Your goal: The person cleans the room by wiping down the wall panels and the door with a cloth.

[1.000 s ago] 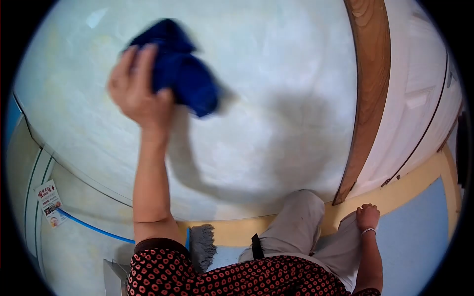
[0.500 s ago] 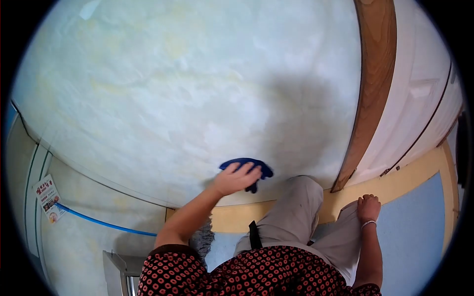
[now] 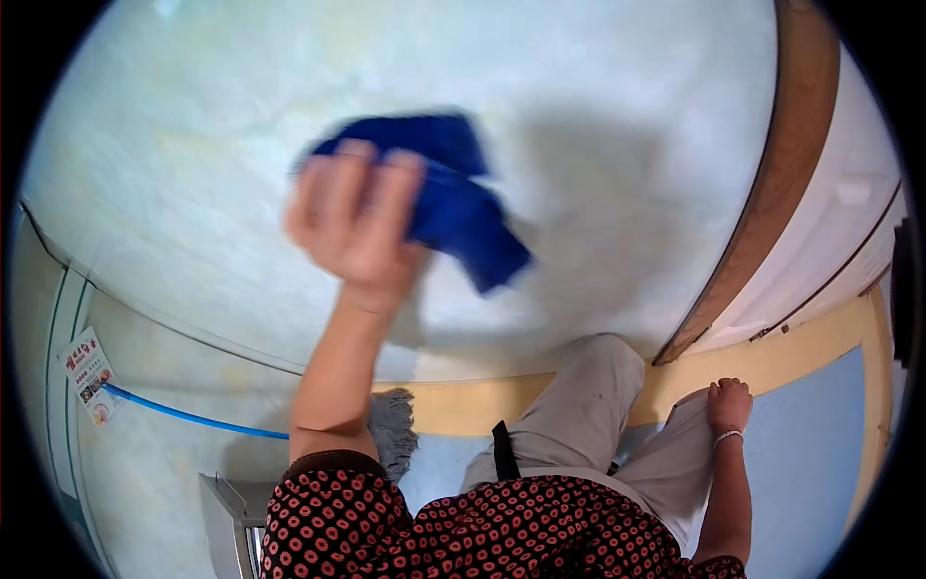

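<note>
My left hand [image 3: 357,217] is closed on a dark blue cloth [image 3: 463,217] and presses it against, or holds it close to, a pale marbled wall [image 3: 241,116]. Motion blurs the fingers and part of the cloth, whose loose end hangs out to the right. Down at the right, my right hand [image 3: 730,403] rests on my knee in grey trousers [image 3: 579,405]. Its fingers are curled in, and nothing shows in them. A white band circles that wrist.
A brown wooden door frame [image 3: 772,193] and a white door [image 3: 839,222] stand to the right. At lower left are a leaflet [image 3: 90,376], a blue pole [image 3: 203,417], a grey mop head [image 3: 393,434] and a metal box [image 3: 227,521]. The blue floor [image 3: 801,454] has a yellow border.
My left hand has moved the blue cloth up and to the left along the wall, and more of the cloth shows. My right hand stays on the knee.
</note>
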`<action>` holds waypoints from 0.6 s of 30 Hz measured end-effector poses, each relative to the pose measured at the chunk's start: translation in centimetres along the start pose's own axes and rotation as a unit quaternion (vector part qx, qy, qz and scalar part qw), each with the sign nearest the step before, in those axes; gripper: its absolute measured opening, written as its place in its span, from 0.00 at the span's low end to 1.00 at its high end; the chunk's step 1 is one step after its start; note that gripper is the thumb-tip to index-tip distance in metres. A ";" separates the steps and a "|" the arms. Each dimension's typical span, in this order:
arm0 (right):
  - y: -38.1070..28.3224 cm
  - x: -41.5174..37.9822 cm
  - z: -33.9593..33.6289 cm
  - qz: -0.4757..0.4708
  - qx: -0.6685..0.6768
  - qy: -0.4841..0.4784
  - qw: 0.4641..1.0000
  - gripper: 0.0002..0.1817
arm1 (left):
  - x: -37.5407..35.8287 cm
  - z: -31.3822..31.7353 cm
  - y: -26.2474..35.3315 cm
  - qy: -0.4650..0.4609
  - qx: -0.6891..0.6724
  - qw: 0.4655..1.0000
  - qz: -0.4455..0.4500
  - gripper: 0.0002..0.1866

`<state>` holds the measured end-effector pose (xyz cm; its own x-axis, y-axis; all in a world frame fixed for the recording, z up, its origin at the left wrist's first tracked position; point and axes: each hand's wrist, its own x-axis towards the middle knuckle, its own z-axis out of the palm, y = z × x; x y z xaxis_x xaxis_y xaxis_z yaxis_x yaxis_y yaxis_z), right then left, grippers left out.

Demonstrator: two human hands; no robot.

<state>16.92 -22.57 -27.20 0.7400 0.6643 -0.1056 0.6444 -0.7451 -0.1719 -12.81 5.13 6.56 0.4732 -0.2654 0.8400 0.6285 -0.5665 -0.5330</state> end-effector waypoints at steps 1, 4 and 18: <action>0.0 -0.1 -0.1 -0.003 -0.007 -0.005 1.000 0.13 | -1.4 1.2 1.5 0.014 -0.031 0.998 0.047 0.05; -0.1 0.1 -0.2 -0.012 -0.005 -0.011 1.000 0.13 | -7.2 2.2 6.9 -0.035 -0.117 0.986 0.114 0.08; 1.1 0.7 0.8 -0.015 0.006 -0.032 0.999 0.16 | -6.7 -3.9 -5.8 -0.138 -0.110 0.974 0.140 0.15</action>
<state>18.00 -22.83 -28.25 0.7056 0.6896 -0.1630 0.6641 -0.7238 -0.1875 -22.01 7.14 4.44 0.7740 -0.2311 0.5895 0.3179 -0.6633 -0.6774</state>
